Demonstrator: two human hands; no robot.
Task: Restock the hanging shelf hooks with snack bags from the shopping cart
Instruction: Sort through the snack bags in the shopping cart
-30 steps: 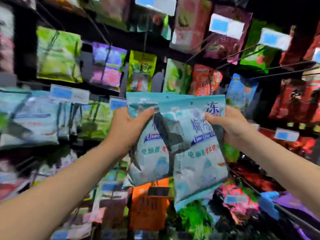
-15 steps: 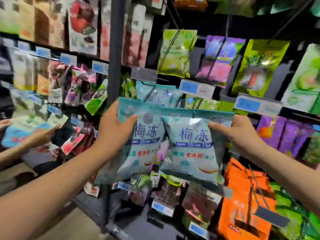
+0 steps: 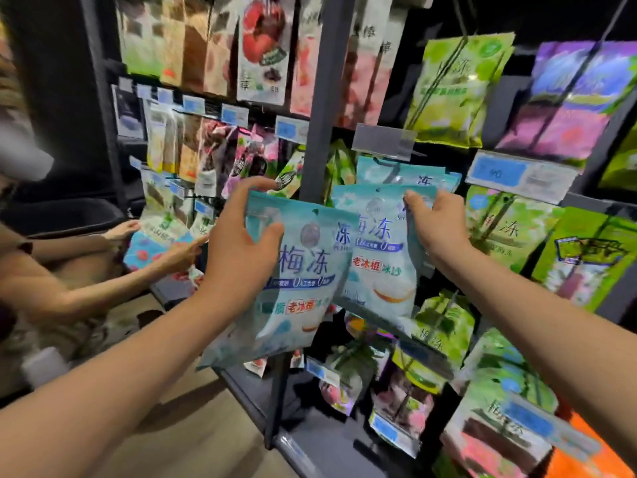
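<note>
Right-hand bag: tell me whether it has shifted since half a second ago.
Yes. The light-blue bag in the right hand has moved left, toward the grey upright post, and now sits before the matching hung bags.

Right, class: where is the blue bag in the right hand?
Centre-right in the head view: the right hand pinches the blue bag at its top edge, just below matching hung bags, its left edge behind the left hand's bag.
</note>
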